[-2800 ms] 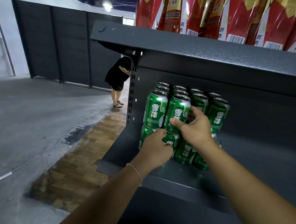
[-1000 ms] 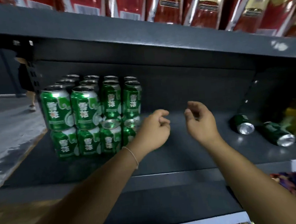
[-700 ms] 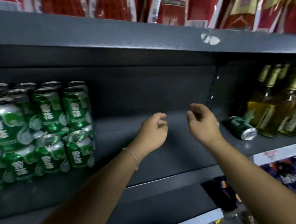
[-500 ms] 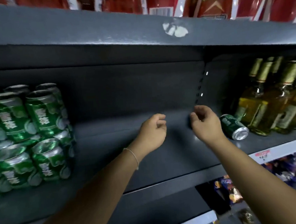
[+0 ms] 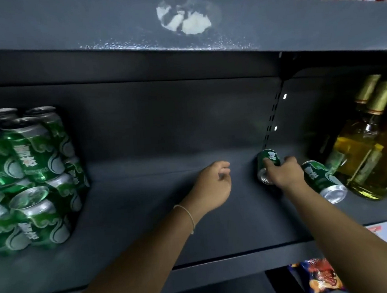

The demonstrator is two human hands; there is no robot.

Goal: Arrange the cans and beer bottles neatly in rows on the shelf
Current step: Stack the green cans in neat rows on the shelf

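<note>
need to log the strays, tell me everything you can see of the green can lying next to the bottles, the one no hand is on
The loose can is green with white characters and swirl patterns, and looks like metal with a silver end. It lies on its side on the dark shelf, the silver end angled toward the camera and to the right. It sits just left of the yellow bottles, close to or touching the nearest one. The right hand is beside it, closing on another can, not on this one.

The right hand [image 5: 284, 176] covers much of a lying green can [image 5: 267, 158], so the grip of its fingers [image 5: 270, 163] stays unclear. At nine o'clock the stacked cans [image 5: 27, 180] run off the edge. At three o'clock the bottles [image 5: 366, 148] are cropped, labels blurred.
</note>
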